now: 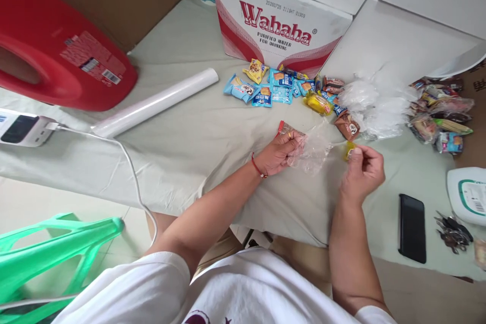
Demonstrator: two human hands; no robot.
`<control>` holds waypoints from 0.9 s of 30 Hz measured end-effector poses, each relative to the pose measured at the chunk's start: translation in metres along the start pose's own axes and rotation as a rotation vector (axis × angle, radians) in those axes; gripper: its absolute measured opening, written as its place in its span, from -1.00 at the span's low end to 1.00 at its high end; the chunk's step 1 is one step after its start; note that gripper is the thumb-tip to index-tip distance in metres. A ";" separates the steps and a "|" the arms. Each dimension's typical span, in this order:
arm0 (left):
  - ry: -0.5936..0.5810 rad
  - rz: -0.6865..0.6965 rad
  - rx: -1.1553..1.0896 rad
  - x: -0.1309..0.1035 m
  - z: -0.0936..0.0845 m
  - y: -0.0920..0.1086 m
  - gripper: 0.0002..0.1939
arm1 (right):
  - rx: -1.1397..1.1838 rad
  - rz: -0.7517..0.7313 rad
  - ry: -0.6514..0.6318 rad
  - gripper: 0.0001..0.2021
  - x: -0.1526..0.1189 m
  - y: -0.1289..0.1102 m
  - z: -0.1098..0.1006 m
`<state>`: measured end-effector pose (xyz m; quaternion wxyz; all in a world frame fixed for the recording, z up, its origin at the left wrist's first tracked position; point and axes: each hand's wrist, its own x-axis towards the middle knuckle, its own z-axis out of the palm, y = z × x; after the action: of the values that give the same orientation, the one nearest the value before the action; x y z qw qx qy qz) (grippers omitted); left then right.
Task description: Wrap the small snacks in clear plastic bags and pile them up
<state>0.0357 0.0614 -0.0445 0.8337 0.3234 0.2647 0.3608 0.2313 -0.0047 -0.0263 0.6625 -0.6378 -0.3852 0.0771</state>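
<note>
My left hand (277, 156) is closed on a crinkled clear plastic bag (314, 151), whose loose part spreads to the right of the fingers. A brown snack packet (291, 130) with a red end shows at the same fingers; whether it lies inside the bag I cannot tell. To the right, my right hand (362, 169) pinches a small yellow-wrapped snack (350, 150), just beyond the bag's right side. Behind the hands lie several blue biscuit packets (281, 78), a yellow packet (255, 70), another yellow-wrapped snack (318, 104) and a brown packet (347, 126).
A pile of clear plastic bags (383, 106) sits beside more snacks (442, 111). The Wahaha box (281, 25) stands behind. A white roll (159, 101), red jug (64, 45) and power strip (26, 129) are left; a phone (412, 228) and keys (453, 233) lie right.
</note>
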 end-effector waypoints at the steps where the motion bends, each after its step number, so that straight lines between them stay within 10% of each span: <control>1: -0.021 0.013 -0.001 0.000 0.001 0.000 -0.38 | -0.004 -0.019 -0.003 -0.74 -0.004 -0.009 0.000; 7: -0.163 0.110 0.132 -0.002 0.005 -0.002 -0.41 | 0.072 0.307 -0.452 -0.53 -0.020 -0.036 0.027; 12: -0.161 0.131 0.098 -0.001 0.004 -0.004 -0.39 | 0.183 0.351 -0.317 -0.63 -0.016 -0.035 0.040; 21: 0.073 0.234 -0.285 0.001 -0.003 0.010 -0.47 | 0.479 0.539 0.028 -0.58 -0.037 -0.035 -0.027; 27: 0.080 0.183 -0.405 -0.001 -0.004 0.015 -0.66 | 0.168 0.683 -0.152 -0.59 -0.090 -0.027 -0.072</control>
<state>0.0259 0.0701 -0.0354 0.8342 0.1573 0.1893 0.4934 0.2027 -0.1196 -0.0311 0.6181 -0.6656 -0.1900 0.3726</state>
